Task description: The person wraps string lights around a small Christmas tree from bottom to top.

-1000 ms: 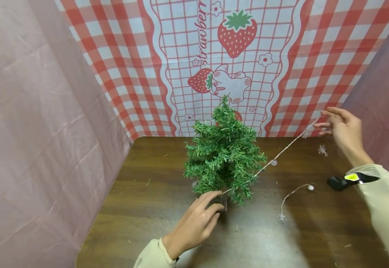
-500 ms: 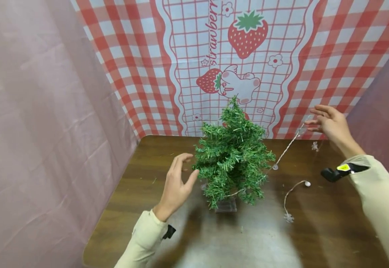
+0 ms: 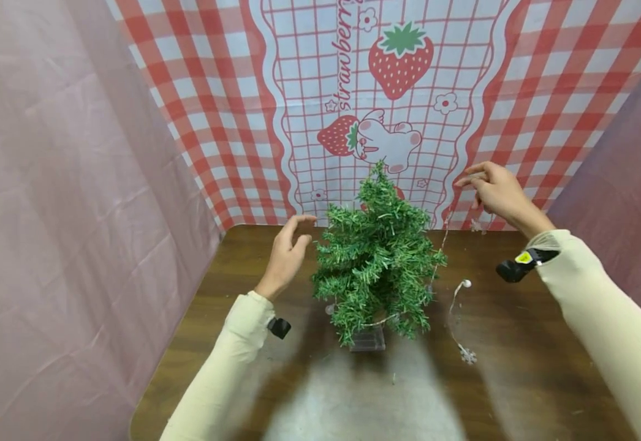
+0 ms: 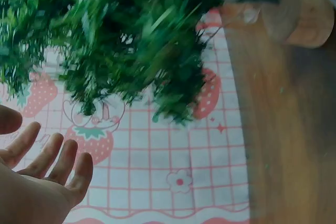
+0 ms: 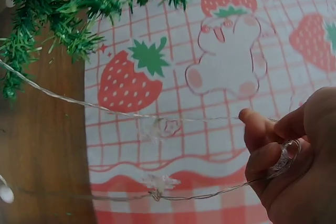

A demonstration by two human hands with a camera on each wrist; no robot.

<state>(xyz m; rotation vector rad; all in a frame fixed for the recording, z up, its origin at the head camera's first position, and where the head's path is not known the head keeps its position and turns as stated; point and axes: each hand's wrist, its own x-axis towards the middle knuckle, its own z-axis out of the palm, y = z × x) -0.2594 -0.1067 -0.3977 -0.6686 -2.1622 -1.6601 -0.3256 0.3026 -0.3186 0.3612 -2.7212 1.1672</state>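
A small green artificial Christmas tree (image 3: 378, 263) stands upright on a clear base (image 3: 368, 340). My right hand (image 3: 499, 193), beyond its right side, pinches a thin string of fairy lights (image 5: 73, 99) between thumb and fingers. From there the wire runs down to the tree's right side, and a stretch crosses the low front branches. Clear snowflake-shaped pieces (image 5: 157, 182) hang along the string, and a loop with a clear piece lies inside the fingers. Left of the tree, my left hand (image 3: 289, 254) is held with fingers spread, apart from the branches and holding nothing.
A loose end of the string with a white ball (image 3: 466, 283) and a snowflake (image 3: 467, 354) lies on the brown wooden table (image 3: 232, 367). A red-checked strawberry cloth (image 3: 210, 122) hangs behind. Pink drapes (image 3: 50, 214) close the left and right sides.
My left hand has left the string at the tree's front and risen to its left side. My right hand has carried the string leftward, closer to the tree, and the wire now hangs steeper.
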